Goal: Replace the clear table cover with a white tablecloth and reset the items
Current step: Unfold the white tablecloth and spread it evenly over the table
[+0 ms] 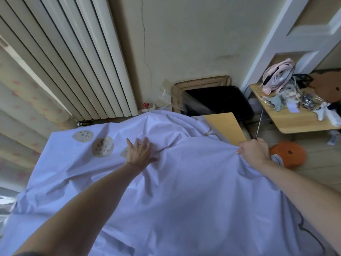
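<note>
Our left hand [140, 152] lies flat, fingers spread, pressing the cloth [184, 191] down, while our right hand [252, 150] pinches a bunched fold of its edge at two o'clock. We judge we are mid-spread: the cloth covers most of the table [225, 124], rumpled between the hands, yet a bare corner shows at eleven o'clock of the right hand. Next we should draw that edge over the corner, left palm anchoring.

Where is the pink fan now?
In the head view, the pink fan stands upper right, on the far end of the small wooden table, beside tangled cables.
</note>
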